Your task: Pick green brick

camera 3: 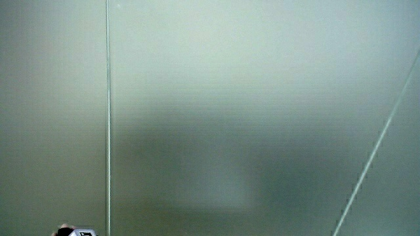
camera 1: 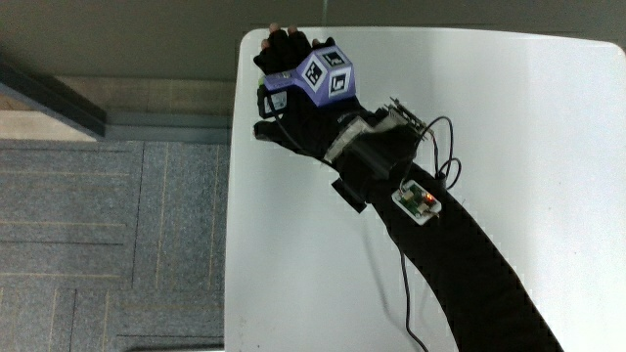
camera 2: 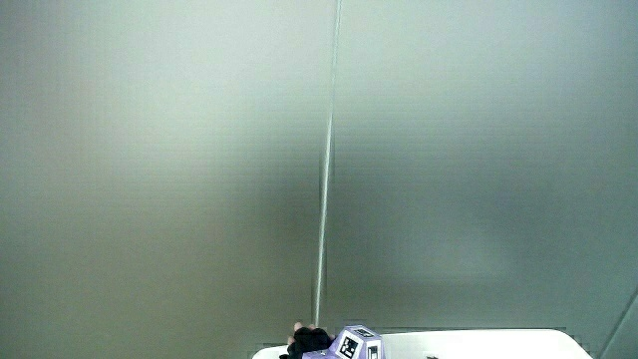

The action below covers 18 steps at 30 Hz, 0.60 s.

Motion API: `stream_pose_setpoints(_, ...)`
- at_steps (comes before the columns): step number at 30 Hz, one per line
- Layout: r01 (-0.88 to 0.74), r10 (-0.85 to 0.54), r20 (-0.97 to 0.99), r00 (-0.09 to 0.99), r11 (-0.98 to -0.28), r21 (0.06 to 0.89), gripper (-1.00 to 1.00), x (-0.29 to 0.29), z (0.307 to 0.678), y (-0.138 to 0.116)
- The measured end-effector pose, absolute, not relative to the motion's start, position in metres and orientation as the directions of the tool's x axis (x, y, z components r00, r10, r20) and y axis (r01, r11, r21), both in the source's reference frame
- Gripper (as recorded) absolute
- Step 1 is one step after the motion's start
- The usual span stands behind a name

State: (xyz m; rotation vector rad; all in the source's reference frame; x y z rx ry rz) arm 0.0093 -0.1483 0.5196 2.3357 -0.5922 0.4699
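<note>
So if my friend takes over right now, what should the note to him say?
Hand: at the table's corner farthest from the person, cube on its back. Its fingers are hidden, so the grip is unknown.
Green brick: not visible in any view; it may be under the hand.
Side views: mostly pale wall.
Done: reach made.
Left: confirm the grasp, then lift the brick.

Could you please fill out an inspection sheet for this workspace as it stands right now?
Surface: white table, bare where visible.
Job's things: green brick not seen in any view.
Clutter: nothing seen.
Grippers: the hand at the table's corner, patterned cube on its back; grasp hidden.
Cables: thin black wire runs along the forearm from a small circuit board.
Surroundings: grey carpet floor beside the table; side views show mostly a pale wall.
</note>
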Motion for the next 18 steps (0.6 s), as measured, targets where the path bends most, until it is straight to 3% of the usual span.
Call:
stream_pose_setpoints(5,-0.520,-0.284,0.456,0.844,-0.645,0.560,0.29,0.003,0.513,-0.154)
stream_pose_setpoints(18,-0.524,-0.307,0.464,0.831,-0.712,0.467,0.90,0.008,0.513,-0.150)
